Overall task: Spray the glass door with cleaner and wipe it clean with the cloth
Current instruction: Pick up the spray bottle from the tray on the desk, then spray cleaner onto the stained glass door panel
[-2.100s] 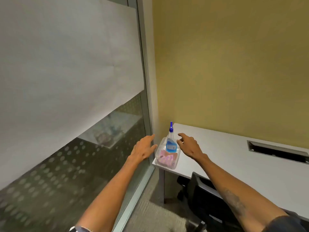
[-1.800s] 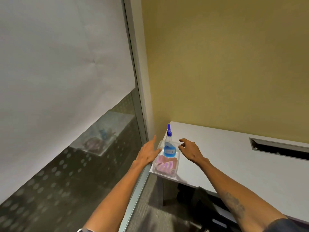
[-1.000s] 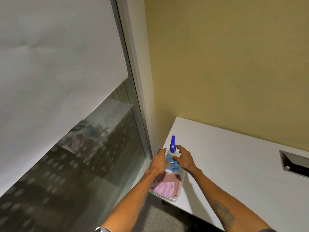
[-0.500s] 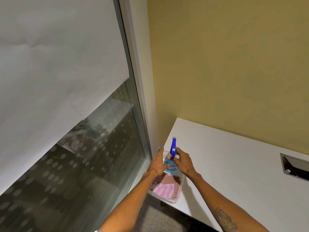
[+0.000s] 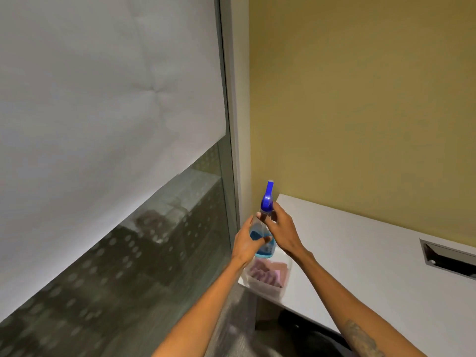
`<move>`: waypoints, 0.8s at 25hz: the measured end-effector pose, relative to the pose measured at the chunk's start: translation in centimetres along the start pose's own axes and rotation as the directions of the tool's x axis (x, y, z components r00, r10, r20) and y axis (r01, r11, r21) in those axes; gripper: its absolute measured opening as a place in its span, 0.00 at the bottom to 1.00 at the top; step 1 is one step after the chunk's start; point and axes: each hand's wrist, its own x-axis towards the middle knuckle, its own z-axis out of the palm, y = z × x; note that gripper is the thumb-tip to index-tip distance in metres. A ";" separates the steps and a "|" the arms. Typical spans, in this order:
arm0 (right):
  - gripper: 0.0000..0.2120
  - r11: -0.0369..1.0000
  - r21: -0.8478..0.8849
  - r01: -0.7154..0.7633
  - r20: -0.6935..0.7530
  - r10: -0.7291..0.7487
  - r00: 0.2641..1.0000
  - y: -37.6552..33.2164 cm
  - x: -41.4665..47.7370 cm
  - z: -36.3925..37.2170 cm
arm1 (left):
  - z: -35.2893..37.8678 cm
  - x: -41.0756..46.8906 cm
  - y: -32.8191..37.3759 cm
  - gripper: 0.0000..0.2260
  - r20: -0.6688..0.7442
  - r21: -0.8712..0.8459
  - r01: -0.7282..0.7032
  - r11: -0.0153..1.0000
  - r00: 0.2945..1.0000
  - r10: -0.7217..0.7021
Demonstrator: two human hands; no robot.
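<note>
Both hands hold the spray bottle upright in the air, just above the clear plastic tray that sits at the near corner of the white desk. The left hand is wrapped around the bottle's lower body, thumb across the front over the blue liquid, while the right hand is closed on the neck just below the blue spray head — its fingers curl round the far side, so the exact contact there cannot be made out. The nozzle points upward, roughly in line with the door frame behind it. The pink cloth lies folded inside the tray, under the lifted bottle and apart from both hands. To the left stands the glass door, its upper part covered by a white sheet and its lower pane dotted with a frosted pattern — the glass reflects the desk faintly. A yellow wall rises behind the desk, and a dark cable slot is set into the desktop at the right edge.
</note>
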 end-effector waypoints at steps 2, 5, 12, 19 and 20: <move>0.09 0.997 0.045 0.069 -0.026 -0.068 0.997 -3.6 -2.0 0.9 | -2.6 -3.0 0.1 0.33 -0.042 -0.017 -0.047 0.999 0.998 0.046; 0.11 0.979 0.120 0.165 -0.039 -0.162 0.986 -9.3 -5.1 2.5 | -6.8 -7.6 0.1 0.30 -0.050 -0.002 -0.106 0.994 0.993 0.106; 0.14 0.911 0.276 0.306 -0.005 -0.317 0.948 -20.5 -13.7 7.9 | -15.8 -18.6 -1.0 0.22 -0.146 -0.040 -0.147 0.988 0.979 0.140; 0.36 0.851 0.377 0.365 0.049 -0.412 0.910 -29.7 -26.2 12.8 | -20.8 -33.7 -3.3 0.21 -0.393 -0.118 -0.238 0.964 0.903 0.175; 0.35 0.845 0.386 0.371 0.054 -0.422 0.905 -30.9 -28.2 13.4 | -21.2 -36.2 -3.6 0.21 -0.417 -0.090 -0.251 0.964 0.888 0.193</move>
